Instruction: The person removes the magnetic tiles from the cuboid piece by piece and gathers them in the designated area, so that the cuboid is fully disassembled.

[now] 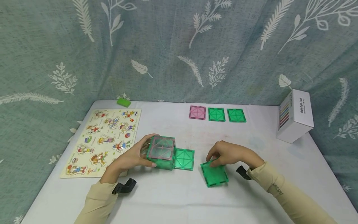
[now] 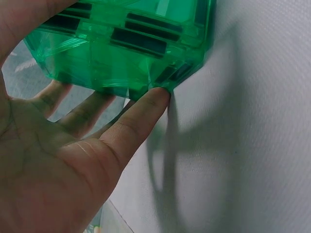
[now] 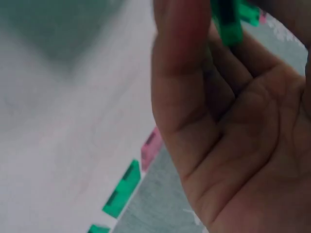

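Observation:
A box built from magnetic tiles (image 1: 161, 148), with green sides and a pink-edged top, stands on the white table left of the middle. Around its left side curls my left hand (image 1: 133, 156), thumb on the near face; the left wrist view shows the fingers against the green tiles (image 2: 121, 53). One green square tile (image 1: 183, 159) lies flat against the box's right side. To the right of that, my right hand (image 1: 230, 152) pinches another green magnetic tile (image 1: 214, 175) at its far edge, tilted. Only a bit of the pinched tile (image 3: 229, 24) shows in the right wrist view.
A pink tile (image 1: 197, 112) and two green tiles (image 1: 216, 114) lie in a row toward the back. At left is a picture puzzle board (image 1: 95, 140), with a small green block (image 1: 123, 102) behind it. A white box (image 1: 295, 115) stands back right, before a leaf-patterned curtain (image 1: 167, 40).

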{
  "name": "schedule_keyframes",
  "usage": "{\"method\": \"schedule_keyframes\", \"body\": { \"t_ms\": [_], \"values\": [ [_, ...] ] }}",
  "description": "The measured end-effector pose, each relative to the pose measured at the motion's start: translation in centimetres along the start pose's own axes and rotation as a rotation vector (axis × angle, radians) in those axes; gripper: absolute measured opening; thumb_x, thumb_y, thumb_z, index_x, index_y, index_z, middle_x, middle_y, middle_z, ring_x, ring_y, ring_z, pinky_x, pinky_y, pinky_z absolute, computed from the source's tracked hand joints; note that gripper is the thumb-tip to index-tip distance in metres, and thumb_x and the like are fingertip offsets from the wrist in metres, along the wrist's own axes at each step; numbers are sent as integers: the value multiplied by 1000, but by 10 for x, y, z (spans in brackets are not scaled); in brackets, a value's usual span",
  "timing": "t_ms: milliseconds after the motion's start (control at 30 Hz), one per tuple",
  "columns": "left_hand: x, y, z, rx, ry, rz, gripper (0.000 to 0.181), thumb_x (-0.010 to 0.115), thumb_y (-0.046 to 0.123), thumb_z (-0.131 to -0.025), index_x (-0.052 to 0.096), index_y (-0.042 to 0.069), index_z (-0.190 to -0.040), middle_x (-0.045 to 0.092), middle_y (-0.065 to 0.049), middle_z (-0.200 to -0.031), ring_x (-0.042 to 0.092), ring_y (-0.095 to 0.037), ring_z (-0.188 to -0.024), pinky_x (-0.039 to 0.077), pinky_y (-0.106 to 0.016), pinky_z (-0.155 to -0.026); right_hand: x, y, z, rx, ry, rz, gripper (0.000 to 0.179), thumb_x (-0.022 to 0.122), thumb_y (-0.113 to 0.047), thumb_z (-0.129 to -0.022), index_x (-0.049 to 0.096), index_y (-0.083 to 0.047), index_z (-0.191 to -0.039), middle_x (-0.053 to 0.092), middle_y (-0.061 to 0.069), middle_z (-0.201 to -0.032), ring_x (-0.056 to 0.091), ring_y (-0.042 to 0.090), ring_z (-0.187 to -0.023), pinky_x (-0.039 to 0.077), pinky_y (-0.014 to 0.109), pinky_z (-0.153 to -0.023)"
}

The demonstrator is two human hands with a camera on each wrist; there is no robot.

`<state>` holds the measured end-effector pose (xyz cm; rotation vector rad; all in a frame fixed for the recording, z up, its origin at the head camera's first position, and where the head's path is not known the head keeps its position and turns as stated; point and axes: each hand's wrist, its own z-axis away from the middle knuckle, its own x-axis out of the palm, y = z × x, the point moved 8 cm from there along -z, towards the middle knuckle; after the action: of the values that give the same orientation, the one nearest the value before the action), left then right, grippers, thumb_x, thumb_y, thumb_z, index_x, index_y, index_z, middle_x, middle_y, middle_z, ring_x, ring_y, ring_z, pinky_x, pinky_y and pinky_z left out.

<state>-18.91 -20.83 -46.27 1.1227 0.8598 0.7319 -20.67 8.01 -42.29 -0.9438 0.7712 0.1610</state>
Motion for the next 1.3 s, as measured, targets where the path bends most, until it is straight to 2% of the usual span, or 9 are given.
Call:
{"method": "schedule_keyframes", "body": {
  "t_ms": [167,367,533,633,733,900,1033,1133,1300],
  "values": [
    [0,0,0,-1,4,-10,108,89,9,-70,26,28,-155,33,-13,-158,25,-39,-151,46,-30,-106,-14,4,5,17,10,-52,18,68,-14,-94,70,-4,-109,67,1,-83,60,9,-61,55,27,-60],
    [-1,2,0,-2,4,1,108,89,8,-70,25,27,-156,31,-14,-159,22,-40,-152,47,-28,-105,-37,18,2,103,195,-191,20,63,-13,-98,59,-1,-114,64,11,-91,63,16,-72,61,42,-69],
    [-1,3,0,-1,10,5,110,89,8,-70,25,27,-156,30,-15,-160,21,-41,-153,46,-35,-109,-44,28,-6,140,322,-270,42,60,-11,-100,49,3,-138,58,16,-102,64,19,-77,62,42,-73],
    [-1,3,0,-1,10,-3,110,89,8,-70,25,27,-156,31,-14,-160,21,-40,-153,43,-41,-112,-43,32,-13,141,351,-309,57,58,-9,-101,36,-2,-152,55,17,-103,64,22,-74,62,42,-74],
    [1,3,1,-3,7,-4,109,89,8,-71,24,27,-156,31,-14,-159,22,-40,-153,43,-40,-111,-41,37,-21,147,358,-327,62,56,-8,-101,29,-6,-157,55,18,-104,65,25,-73,62,41,-73],
    [2,3,1,2,10,17,109,89,7,-70,25,25,-156,32,-14,-158,25,-39,-151,47,-25,-104,-38,48,-31,187,361,-374,55,55,-9,-102,36,-7,-154,52,18,-108,64,23,-77,62,39,-74],
    [1,4,2,2,12,28,109,89,6,-69,25,25,-156,33,-15,-158,26,-39,-150,48,-19,-101,-38,58,-39,220,385,-401,52,60,-13,-100,41,-5,-148,53,16,-106,61,22,-80,61,37,-73],
    [1,3,2,-1,10,24,109,89,7,-70,25,26,-156,33,-15,-158,25,-39,-150,47,-22,-103,-41,65,-42,260,416,-382,52,65,-16,-98,44,-5,-144,61,14,-103,63,19,-75,58,35,-73],
    [0,2,3,-9,10,13,109,89,8,-70,25,29,-156,31,-13,-160,21,-39,-153,43,-40,-111,-43,72,-44,332,457,-393,51,70,-19,-95,48,-7,-139,65,7,-92,63,14,-64,53,31,-72]
  ]
}}
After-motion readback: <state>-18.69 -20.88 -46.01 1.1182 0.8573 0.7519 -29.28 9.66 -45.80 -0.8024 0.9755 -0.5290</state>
